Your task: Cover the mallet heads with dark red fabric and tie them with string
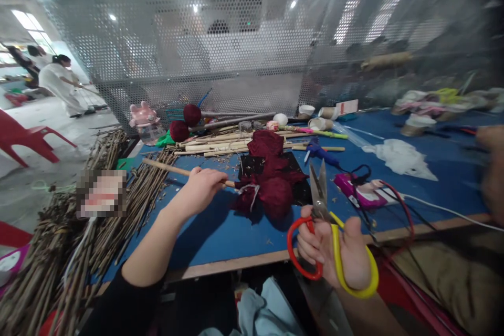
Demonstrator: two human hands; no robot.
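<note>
My left hand is closed around a thin wooden stick above the blue table. At the stick's right end hangs a dark red cloth bundle, tied with a pale string. Scissors with one red and one yellow handle are in my right hand, the blades pointing up and parted. More dark red cloth lies behind the bundle, over a black sheet.
A blue glue gun and a purple power strip with cables lie right of the cloth. Bundled twigs cover the left edge. Light sticks lie behind. A perforated metal screen closes the back. A blurred hand appears far right.
</note>
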